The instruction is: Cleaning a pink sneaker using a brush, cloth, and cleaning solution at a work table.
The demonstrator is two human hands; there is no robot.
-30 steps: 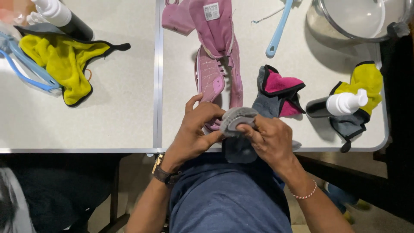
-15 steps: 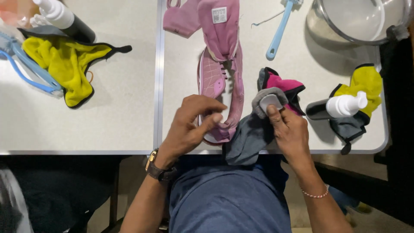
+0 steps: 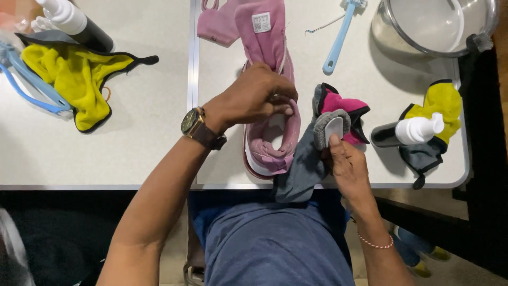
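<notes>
Two hands at the near tabletop edge: left hand curled into the collar of a pink shoe, soft upper, stiffer sole; right hand pinching a limp grey cloth wrapped round a small white piece.

Soft pink fabric on the shoe, matt and slightly fuzzy, with a smooth white rubbery sole edge, and the left hand rests on that cloth upper. The right hand grips a grey cloth, matt knit, wrapped around a smooth white plastic piece. Fleecy pink-and-black cloth beside it. The table looks matt, faintly speckled. Shiny metal on the bowl, glossy plastic on the blue brush handle, and plush yellow microfibre on the cloth at left.
</notes>
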